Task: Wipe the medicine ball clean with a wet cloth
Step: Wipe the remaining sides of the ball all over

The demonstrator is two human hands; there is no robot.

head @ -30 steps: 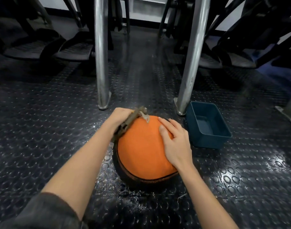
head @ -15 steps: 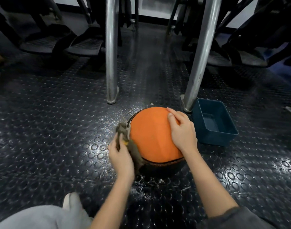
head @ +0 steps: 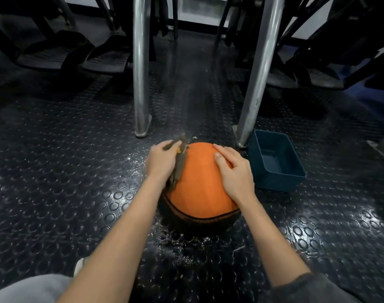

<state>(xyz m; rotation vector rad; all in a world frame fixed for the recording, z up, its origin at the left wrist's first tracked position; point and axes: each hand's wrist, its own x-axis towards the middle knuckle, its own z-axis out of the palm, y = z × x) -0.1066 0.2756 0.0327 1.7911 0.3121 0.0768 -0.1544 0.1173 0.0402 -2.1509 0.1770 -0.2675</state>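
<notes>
The medicine ball [head: 199, 182] sat on the studded floor [head: 55, 171], the left hand [head: 162, 160] gripping the cloth [head: 179, 166] against its left side, the right hand [head: 234, 171] only resting with straight fingers [head: 222, 150], so a hard stroke could probably roll it away.

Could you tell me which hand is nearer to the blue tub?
Right. The right hand rests on the ball beside the blue tub; the left hand, holding the cloth, is across the ball from it.
</notes>
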